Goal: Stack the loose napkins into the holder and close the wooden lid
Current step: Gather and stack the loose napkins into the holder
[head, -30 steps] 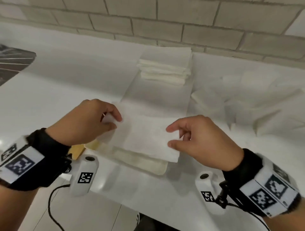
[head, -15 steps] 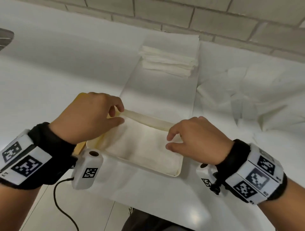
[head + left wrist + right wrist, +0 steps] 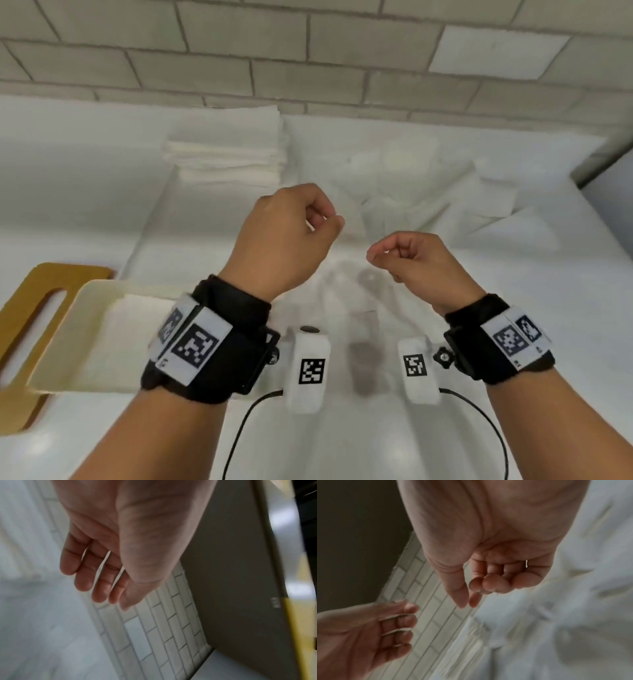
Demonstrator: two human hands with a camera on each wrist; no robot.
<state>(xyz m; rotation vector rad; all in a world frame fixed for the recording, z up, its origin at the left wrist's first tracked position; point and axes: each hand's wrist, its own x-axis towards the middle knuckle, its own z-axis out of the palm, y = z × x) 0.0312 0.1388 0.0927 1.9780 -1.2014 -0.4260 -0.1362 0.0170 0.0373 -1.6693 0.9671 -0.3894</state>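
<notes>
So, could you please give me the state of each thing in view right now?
left hand: raised, fingers loosely curled, holding nothing.
right hand: raised, fingers loosely curled, holding nothing.
napkin holder: uncovered, napkins inside.
wooden lid: off, lying partly under the holder.
folded napkin stack: neat, by the wall.
loose napkins: crumpled on the counter.

Black wristbands (image 3: pixel 219 339) with white tags
</notes>
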